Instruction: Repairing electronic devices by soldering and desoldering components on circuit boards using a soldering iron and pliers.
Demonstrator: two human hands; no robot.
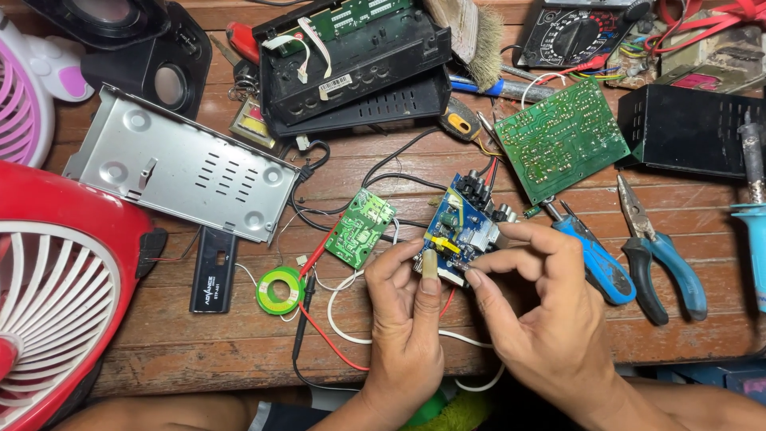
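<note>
A small blue circuit board point(463, 223) with black sockets and a yellow part is held above the wooden workbench point(199, 335). My left hand point(407, 311) grips its near left corner, thumb pressed on the board. My right hand point(542, 311) pinches its right side with thumb and forefinger. Wires run from the board to a large green circuit board point(558, 137) behind it. A small green circuit board point(361, 227) lies just left of my hands.
A silver metal cover point(179, 168), black casing point(351, 60), red fan point(56, 279) and green solder reel point(279, 290) lie left. Blue-handled screwdriver point(594, 259), pliers point(658, 255), a soldering iron point(754, 215), a black box point(686, 128) and multimeter point(574, 32) lie right.
</note>
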